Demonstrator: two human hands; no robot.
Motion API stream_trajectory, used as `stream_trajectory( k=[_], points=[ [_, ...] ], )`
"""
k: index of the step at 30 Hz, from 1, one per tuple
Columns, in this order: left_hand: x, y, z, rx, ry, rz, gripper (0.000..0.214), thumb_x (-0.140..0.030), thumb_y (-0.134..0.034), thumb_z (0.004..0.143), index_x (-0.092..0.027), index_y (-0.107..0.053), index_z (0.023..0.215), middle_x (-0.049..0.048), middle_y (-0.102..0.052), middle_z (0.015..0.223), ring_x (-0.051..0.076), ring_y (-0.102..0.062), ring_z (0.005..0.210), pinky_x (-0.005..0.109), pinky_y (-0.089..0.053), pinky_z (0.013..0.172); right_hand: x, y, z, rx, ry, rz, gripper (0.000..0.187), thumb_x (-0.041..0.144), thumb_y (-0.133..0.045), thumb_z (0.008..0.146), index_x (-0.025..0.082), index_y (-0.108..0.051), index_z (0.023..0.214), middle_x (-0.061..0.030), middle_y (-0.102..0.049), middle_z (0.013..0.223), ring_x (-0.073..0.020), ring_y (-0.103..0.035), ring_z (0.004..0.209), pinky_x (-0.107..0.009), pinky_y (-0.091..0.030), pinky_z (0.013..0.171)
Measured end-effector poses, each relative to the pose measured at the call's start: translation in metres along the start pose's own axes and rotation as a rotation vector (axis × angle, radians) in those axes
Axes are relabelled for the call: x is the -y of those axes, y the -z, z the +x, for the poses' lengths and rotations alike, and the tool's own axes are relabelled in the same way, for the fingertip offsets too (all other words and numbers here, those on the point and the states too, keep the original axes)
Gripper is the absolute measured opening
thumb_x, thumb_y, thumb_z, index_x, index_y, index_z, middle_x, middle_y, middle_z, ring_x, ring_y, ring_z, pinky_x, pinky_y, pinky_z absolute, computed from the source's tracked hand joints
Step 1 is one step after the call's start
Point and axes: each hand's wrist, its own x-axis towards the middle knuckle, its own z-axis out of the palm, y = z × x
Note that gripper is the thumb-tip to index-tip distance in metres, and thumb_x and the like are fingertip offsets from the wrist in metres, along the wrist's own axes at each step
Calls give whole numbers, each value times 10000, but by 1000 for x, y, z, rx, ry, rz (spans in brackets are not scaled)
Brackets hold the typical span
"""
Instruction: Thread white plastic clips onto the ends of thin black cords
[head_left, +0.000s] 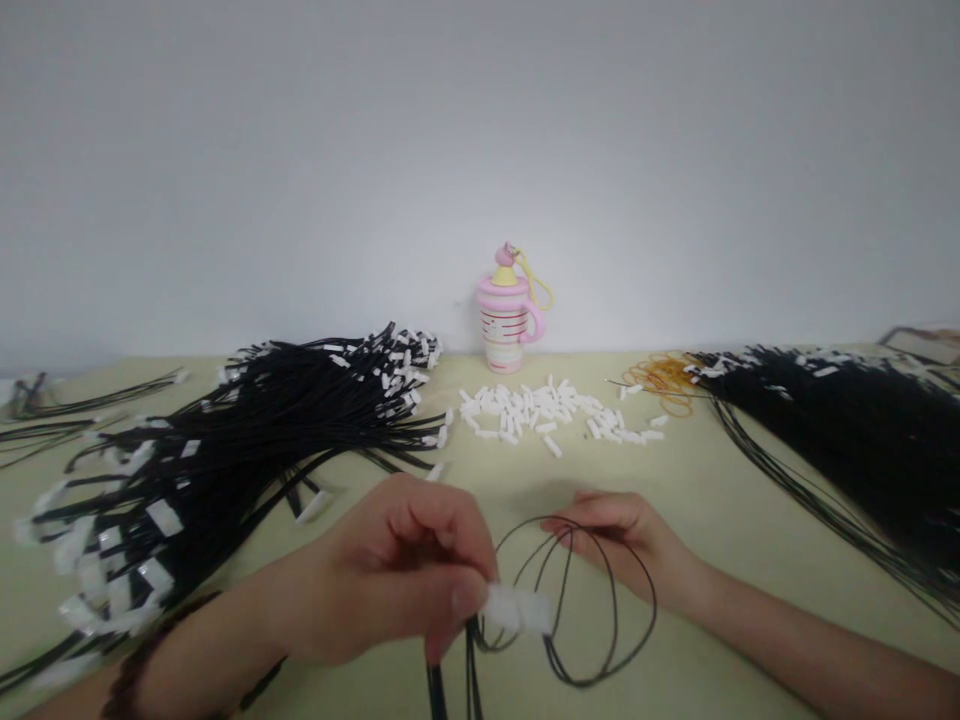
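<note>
Between thumb and fingers, my left hand (409,575) pinches a white plastic connector (517,608) near the front of the table. Thin black wires (581,682) come out of the connector and bow round in wide loops to the right. Other black strands hang down below the left hand. My right hand (611,535) is a little farther back, its fingers closed at the top of the loops, where the wire ends seem to meet. Its fingertips are partly hidden behind the wires.
Black cables with white connectors (300,400) are heaped on the left. Loose white connectors (525,405) lie scattered at the centre back, before a pink-lidded toy cup (502,320). Yellow rubber bands (664,378) sit beside a thick black wire bundle (840,440) on the right.
</note>
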Motion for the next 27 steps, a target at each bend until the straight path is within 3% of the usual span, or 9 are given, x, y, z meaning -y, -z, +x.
stream_trajectory(
  k=[3, 5, 8, 10, 12, 14, 17, 21, 27],
  points=[
    [2, -12, 3, 81, 86, 142, 177, -305, -566, 723, -131, -547, 701, -9, -517, 552, 41, -446, 471, 140, -334, 459, -2, 6, 6, 72, -108, 300, 230, 277, -548, 754, 127, -599, 921, -55, -590, 732, -80, -553, 595, -206, -440, 561],
    [13, -17, 12, 126, 159, 208, 191, -309, -535, 738, -123, -545, 697, -9, -519, 555, 44, -436, 493, 147, -323, 475, -3, 11, 11, 94, -161, 460, 236, 239, -557, 743, 129, -567, 952, -89, -606, 872, -128, -598, 740, -241, -462, 649],
    [36, -18, 27, 54, 218, 243, 207, -313, -500, 749, -119, -521, 679, -19, -512, 541, 37, -376, 459, 151, -267, 436, -3, 18, 17, -14, -260, 530, 356, 245, -489, 771, 161, -473, 1117, -109, -580, 1001, -159, -572, 910, -288, -446, 765],
    [50, -17, 35, -41, 210, 249, 211, -324, -502, 742, -121, -524, 689, -27, -508, 533, 39, -364, 457, 154, -255, 432, -3, 19, 18, -217, -218, 364, 414, 296, -426, 801, 196, -380, 1200, -91, -553, 1049, -150, -544, 947, -310, -424, 810],
    [57, -15, 39, -121, 196, 246, 228, -341, -493, 743, -124, -523, 678, -32, -506, 525, 40, -356, 451, 156, -246, 427, -1, 16, 14, -423, -70, 31, 409, 322, -420, 800, 188, -373, 1183, -80, -519, 1071, -147, -495, 984, -307, -399, 833],
    [60, -14, 41, -175, 187, 242, 244, -353, -481, 748, -128, -519, 662, -34, -506, 526, 38, -341, 440, 158, -234, 419, 5, 7, 4, -489, 78, -304, 288, 284, -452, 779, 146, -457, 1032, -69, -529, 960, -129, -482, 908, -264, -392, 787],
    [59, -15, 40, -226, 186, 245, 236, -342, -475, 750, -132, -517, 651, -42, -494, 520, 35, -334, 428, 160, -227, 417, 21, -13, -14, -250, 173, -559, 85, 202, -453, 762, 136, -482, 717, -8, -496, 655, -65, -442, 619, -178, -348, 580],
    [59, -17, 40, -257, 176, 239, 229, -335, -474, 750, -132, -518, 655, -46, -475, 514, 37, -347, 435, 157, -249, 429, 37, -39, -29, 100, 42, -633, 158, 165, -431, 764, 136, -478, 615, 14, -494, 567, -32, -416, 519, -147, -279, 486],
    [59, -17, 41, -243, 183, 222, 231, -334, -468, 752, -130, -515, 653, -43, -478, 521, 37, -354, 441, 151, -259, 429, 34, -46, -34, 105, -86, -561, 90, 195, -524, 675, 128, -540, 616, -10, -542, 599, -43, -458, 521, -132, -299, 463]
  ],
)
